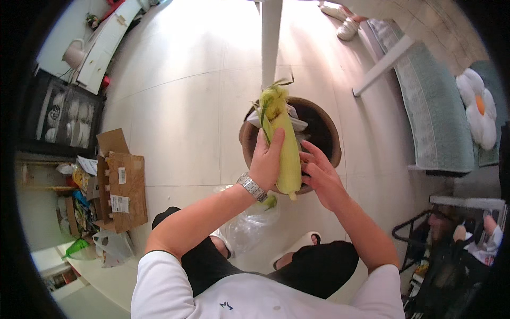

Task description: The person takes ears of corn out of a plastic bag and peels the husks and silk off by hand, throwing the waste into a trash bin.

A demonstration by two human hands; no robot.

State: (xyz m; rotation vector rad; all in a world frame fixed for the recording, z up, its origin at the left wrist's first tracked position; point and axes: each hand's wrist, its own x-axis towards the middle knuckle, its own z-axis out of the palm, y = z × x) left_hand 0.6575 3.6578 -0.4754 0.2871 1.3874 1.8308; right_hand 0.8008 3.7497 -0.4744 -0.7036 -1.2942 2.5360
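Note:
An ear of corn [288, 154] in pale yellow-green husk is held over a brown round bin [333, 133]. Its ragged silk end, with curling leaf tips, points away from me, and its stem end points toward me. My left hand [265, 159], with a metal watch at the wrist, is closed around its left side. My right hand [323, 175] is at its right side with fingers apart and partly bent; whether the fingertips touch the husk I cannot tell. White pieces of something [298, 124] show inside the bin behind the corn.
A clear plastic bag [247, 228] with a green piece of husk or corn lies on the floor between my feet. A white table leg [270, 48] stands beyond the bin. Cardboard boxes [127, 186] are on the left, a teal-covered sofa [438, 111] on the right.

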